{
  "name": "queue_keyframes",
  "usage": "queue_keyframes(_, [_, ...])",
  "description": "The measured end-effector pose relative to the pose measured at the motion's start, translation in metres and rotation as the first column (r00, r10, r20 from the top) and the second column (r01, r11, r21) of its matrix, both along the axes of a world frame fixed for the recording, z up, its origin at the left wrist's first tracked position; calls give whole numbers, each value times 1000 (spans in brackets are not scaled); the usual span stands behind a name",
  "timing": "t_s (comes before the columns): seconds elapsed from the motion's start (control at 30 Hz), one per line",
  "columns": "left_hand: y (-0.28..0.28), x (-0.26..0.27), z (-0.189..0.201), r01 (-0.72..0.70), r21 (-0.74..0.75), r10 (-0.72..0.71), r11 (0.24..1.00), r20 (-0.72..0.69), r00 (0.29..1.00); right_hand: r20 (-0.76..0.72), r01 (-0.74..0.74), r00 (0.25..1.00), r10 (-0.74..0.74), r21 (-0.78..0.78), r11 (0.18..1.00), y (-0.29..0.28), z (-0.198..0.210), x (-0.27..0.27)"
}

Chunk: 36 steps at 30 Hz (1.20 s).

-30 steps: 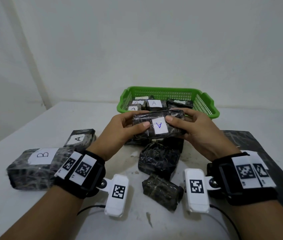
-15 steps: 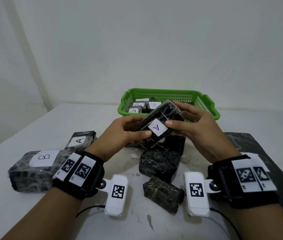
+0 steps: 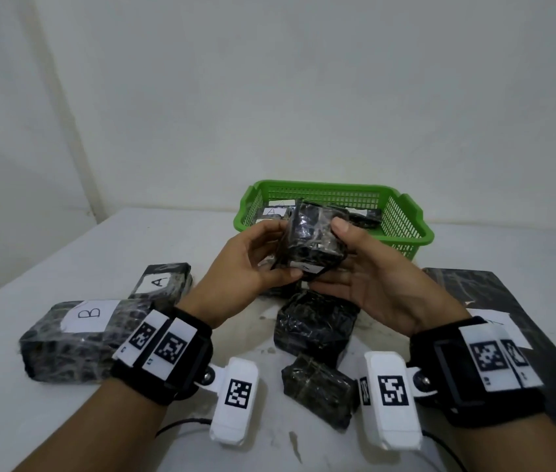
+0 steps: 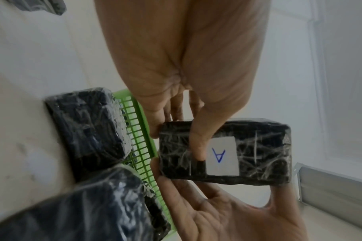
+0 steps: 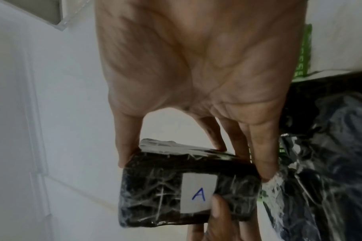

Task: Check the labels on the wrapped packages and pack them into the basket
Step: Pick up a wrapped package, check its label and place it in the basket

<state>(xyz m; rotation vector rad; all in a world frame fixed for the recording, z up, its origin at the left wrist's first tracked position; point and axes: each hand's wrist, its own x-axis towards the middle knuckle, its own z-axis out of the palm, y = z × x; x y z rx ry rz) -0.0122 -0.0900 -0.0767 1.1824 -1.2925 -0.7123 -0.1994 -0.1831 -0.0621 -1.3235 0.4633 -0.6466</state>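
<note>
Held up in front of the green basket (image 3: 405, 216), above the table (image 3: 65, 253): one block-shaped package (image 3: 314, 241), black, crinkled and glossy under clear film, with a white paper label (image 4: 221, 156) bearing a blue "A". Label turned downward toward the wrists in the head view, so only its edge seen there; fully readable in both wrist views.

Left hand (image 3: 246, 267) curled round the package's left end, thumb (image 4: 198, 143) pressed on the labelled face just beside the paper, fingers behind. Right hand (image 3: 368, 277) curled round the other end, thumb (image 3: 341, 229) on the top edge, fingers (image 5: 262, 156) wrapped along the far side. Both hands gripping the same block, neither one slack.

Basket: rigid moulded plastic, rectangular, slotted mesh walls, flat lip. Inside, several more wrapped packages lying flat; exact count not clear, one label marked "A" (image 3: 274, 211) readable.

On the matte white table, four smaller wrapped packages counted: one labelled "A" (image 3: 162, 279) at the left, one larger block labelled "B" (image 3: 79, 338) nearer the left wrist, and two with no label showing, (image 3: 315, 323) and (image 3: 319, 391), between the forearms. A fifth dark bundle partly hidden beneath the hands. At the right, one broad flat wrapped slab (image 3: 508, 301), its paper label (image 3: 497, 321) partly covered by the wrist strap, letter unreadable.

Two black wrist straps, each with white boxy camera housings and square black-and-white markers.
</note>
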Motion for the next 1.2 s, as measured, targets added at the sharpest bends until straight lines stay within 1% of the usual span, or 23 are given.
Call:
queue_keyframes(0.07, [2, 1, 1, 106, 58, -105, 993, -23, 994, 13, -5, 1000, 6, -51, 999, 1, 0, 1])
queue_keyframes(0.13, [4, 0, 2, 227, 111, -222, 967, -57, 973, 21, 21, 1000, -19, -95, 995, -2, -1, 2])
queue_keyframes(0.17, [5, -2, 3, 250, 120, -241, 961, -80, 967, 24, 36, 999, -34, -101, 994, -4, -3, 2])
queue_keyframes(0.27, [5, -7, 3, 198, 103, -181, 975, -155, 971, 25, 30, 999, -27, -101, 994, -10, -8, 3])
queue_keyframes(0.37, [2, -9, -1, 125, 74, -109, 989, -186, 977, 2, -19, 1000, 20, -133, 991, -6, -9, 7])
queue_keyframes(0.43, [1, -11, -2, 126, 73, -110, 989, -196, 975, 23, -30, 999, 34, -159, 987, 0, -7, 8])
queue_keyframes(0.5, [2, -13, -3, 162, 76, -145, 984, -194, 970, 53, -5, 999, 14, -172, 985, 3, -4, 7])
queue_keyframes(0.57, [2, -13, -2, 164, 79, -147, 983, -186, 971, 65, 8, 998, 3, -173, 985, 3, -4, 6])
queue_keyframes(0.67, [1, -11, -1, 113, 30, -103, 993, -228, 968, 8, -2, 1000, 4, -190, 982, 1, -7, 7])
queue_keyframes(0.73, [3, -10, 1, 148, 17, -139, 989, -263, 955, -19, 9, 1000, -13, -190, 982, -1, -9, 8])
queue_keyframes(0.83, [6, -8, 4, 222, 40, -207, 974, -239, 949, -17, 14, 1000, -17, -189, 982, -3, -9, 7])
queue_keyframes(0.93, [5, -5, 5, 193, 28, -182, 981, -227, 957, -20, -9, 1000, 5, -185, 983, -4, -9, 7])
queue_keyframes(1.07, [8, -6, 5, 230, 47, -218, 972, -188, 958, -4, 52, 999, -54, -178, 983, -7, -9, 6])
queue_keyframes(1.13, [6, -5, 6, 194, 41, -184, 980, -179, 966, -11, 51, 998, -54, -191, 980, -6, -7, 5])
queue_keyframes(1.2, [4, -2, 6, 116, 21, -110, 993, -187, 976, -30, 24, 999, -29, -153, 988, -3, -5, 4])
